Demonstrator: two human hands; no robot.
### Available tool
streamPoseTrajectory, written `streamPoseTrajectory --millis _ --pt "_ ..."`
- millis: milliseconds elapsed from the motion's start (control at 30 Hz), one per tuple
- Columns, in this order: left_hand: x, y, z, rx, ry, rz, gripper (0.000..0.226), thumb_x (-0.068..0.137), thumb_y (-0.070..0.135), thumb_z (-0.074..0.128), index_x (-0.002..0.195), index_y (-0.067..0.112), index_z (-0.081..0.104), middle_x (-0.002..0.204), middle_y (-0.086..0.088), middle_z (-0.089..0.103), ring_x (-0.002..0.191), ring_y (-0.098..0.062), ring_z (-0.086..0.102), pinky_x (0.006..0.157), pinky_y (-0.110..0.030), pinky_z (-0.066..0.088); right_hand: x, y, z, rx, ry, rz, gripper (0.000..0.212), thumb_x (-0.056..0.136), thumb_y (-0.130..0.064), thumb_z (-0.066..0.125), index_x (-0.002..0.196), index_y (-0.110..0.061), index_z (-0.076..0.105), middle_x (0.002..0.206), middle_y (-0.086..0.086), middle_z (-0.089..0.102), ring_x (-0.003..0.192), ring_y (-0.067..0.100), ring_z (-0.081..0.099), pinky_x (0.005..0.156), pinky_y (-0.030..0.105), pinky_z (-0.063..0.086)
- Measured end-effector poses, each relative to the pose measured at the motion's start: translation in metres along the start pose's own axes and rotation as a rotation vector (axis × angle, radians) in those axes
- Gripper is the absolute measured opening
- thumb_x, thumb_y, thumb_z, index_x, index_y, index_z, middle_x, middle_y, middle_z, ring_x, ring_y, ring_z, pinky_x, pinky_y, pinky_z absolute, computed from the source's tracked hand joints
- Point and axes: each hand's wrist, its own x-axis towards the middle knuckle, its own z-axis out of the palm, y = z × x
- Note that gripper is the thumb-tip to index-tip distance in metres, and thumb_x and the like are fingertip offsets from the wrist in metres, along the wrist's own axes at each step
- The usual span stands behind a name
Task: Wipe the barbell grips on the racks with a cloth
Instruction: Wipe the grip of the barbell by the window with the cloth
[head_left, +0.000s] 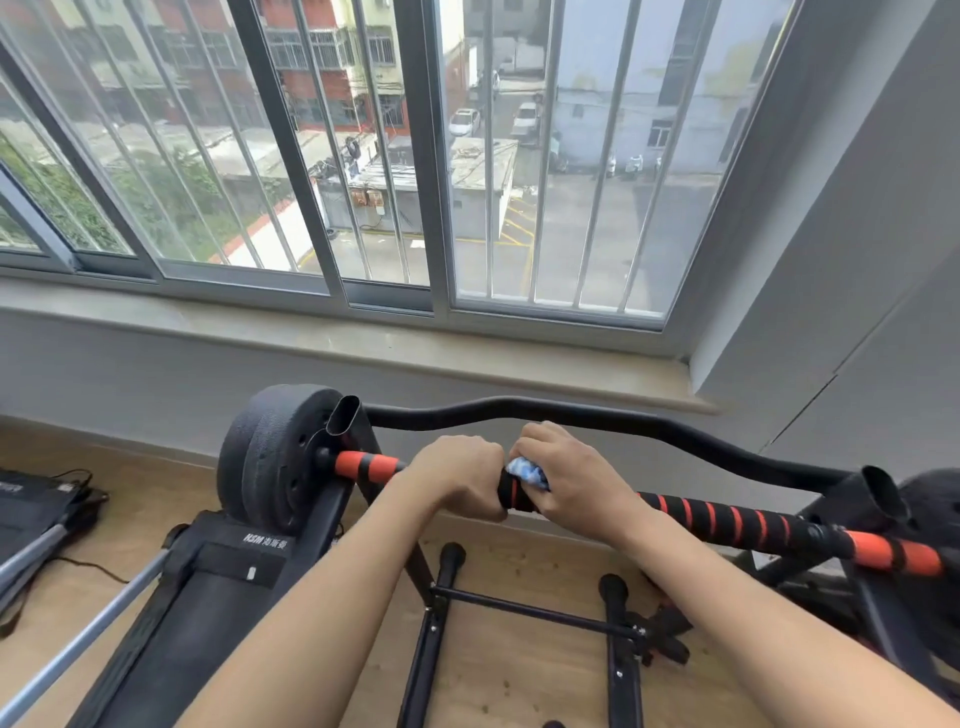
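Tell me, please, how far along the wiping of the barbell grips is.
Done: nothing visibly marks any section as clean. In hand: the right hand wraps the cloth round the bar at its middle; the left hand grips it alongside. Left, probably: the striped grip and orange ends.

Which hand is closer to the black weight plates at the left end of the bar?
Left. The left hand grips the bar to the right of the weight plates; the right hand, holding the cloth against the bar, is farther right, beyond the left hand.

Both bare arms reach forward; the left hand (457, 475) grips the barbell (727, 519), and the right hand (571, 480), just beside it, clutches the cloth (527, 470).
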Motion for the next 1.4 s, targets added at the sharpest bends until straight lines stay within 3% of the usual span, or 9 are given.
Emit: streamPoseTrajectory --millis 133,300,433,533,900,967,1167,1267,1400 --pt "0.005 -0.008 -0.009 -0.148 -0.144 0.048 0.02 0.079 0.034 0.076 0.088 0.018 0.068 0.079 -0.003 0.071 0.07 -0.023 0.071 0.068 -0.042 0.064 -0.002 -0.001 -0.001 -0.003 0.011 -0.014 0.01 0.091 -0.02 0.061 0.101 -0.021 0.062 0.101 -0.011 0.052 0.097 0.011 0.048 0.078 0.03 0.05" --pt "-0.007 -0.008 0.041 0.198 0.52 0.111 0.009 0.081 0.032 0.068 0.084 0.023 0.066 0.075 0.002 0.069 0.066 -0.024 0.066 0.062 -0.034 0.049 -0.003 0.001 0.003 0.055 0.015 0.028 0.011 0.094 -0.021 0.06 0.103 -0.024 0.064 0.102 -0.016 0.053 0.1 0.006 0.049 0.084 0.028 0.051" --pt "-0.007 0.0 0.075 0.099 0.846 0.04 0.008 0.083 0.016 0.069 0.083 0.022 0.063 0.074 0.001 0.066 0.066 -0.024 0.06 0.066 -0.039 0.049 -0.002 -0.001 0.006 0.039 0.024 0.044 0.009 0.095 -0.026 0.056 0.101 -0.025 0.062 0.1 -0.016 0.053 0.097 0.008 0.049 0.083 0.03 0.052" --pt "-0.003 -0.001 0.068 0.096 0.789 0.01 0.009 0.079 0.025 0.073 0.077 0.023 0.064 0.068 0.002 0.068 0.058 -0.022 0.063 0.055 -0.033 0.049 -0.006 -0.005 0.007 0.014 0.035 0.049 0.01 0.096 -0.026 0.06 0.105 -0.024 0.063 0.104 -0.015 0.053 0.098 0.007 0.047 0.083 0.025 0.052" --pt "-0.003 -0.004 0.008 -0.01 0.143 0.006 0.03 0.077 0.044 0.072 0.096 0.021 0.068 0.081 0.0 0.067 0.076 -0.024 0.067 0.075 -0.037 0.06 -0.005 -0.004 0.0 0.072 0.002 0.025 0.014 0.095 -0.018 0.061 0.107 -0.024 0.064 0.105 -0.014 0.054 0.101 0.009 0.049 0.084 0.028 0.051" --pt "-0.004 -0.008 0.012 -0.024 0.201 0.04 0.027 0.075 0.045 0.071 0.091 0.023 0.067 0.078 0.002 0.067 0.072 -0.023 0.066 0.071 -0.036 0.058 -0.004 -0.003 -0.001 0.083 -0.01 0.026 0.014 0.095 -0.017 0.06 0.107 -0.025 0.064 0.104 -0.015 0.054 0.102 0.01 0.05 0.084 0.03 0.051" --pt "-0.013 -0.007 0.064 0.159 0.824 0.119 0.014 0.079 0.024 0.074 0.082 0.022 0.061 0.072 0.002 0.066 0.063 -0.021 0.062 0.065 -0.035 0.048 -0.001 -0.001 0.0 0.099 -0.008 0.044 0.011 0.095 -0.019 0.057 0.101 -0.027 0.062 0.1 -0.016 0.054 0.099 0.009 0.051 0.085 0.034 0.052" --pt "-0.008 -0.005 0.059 0.153 0.76 0.06 0.013 0.079 0.027 0.076 0.079 0.021 0.064 0.068 0.002 0.068 0.058 -0.022 0.066 0.06 -0.032 0.05 -0.001 -0.004 0.002 0.094 -0.006 0.065 0.01 0.095 -0.019 0.06 0.103 -0.025 0.063 0.103 -0.014 0.055 0.099 0.01 0.052 0.085 0.032 0.053" --pt "-0.011 -0.003 0.03 0.144 0.421 0.006 0.016 0.088 0.04 0.06 0.085 0.025 0.065 0.075 0.005 0.067 0.067 -0.021 0.065 0.066 -0.034 0.053 -0.002 -0.005 0.0 0.063 0.012 0.053 0.011 0.094 -0.019 0.064 0.104 -0.023 0.063 0.105 -0.011 0.055 0.099 0.011 0.05 0.085 0.031 0.052"
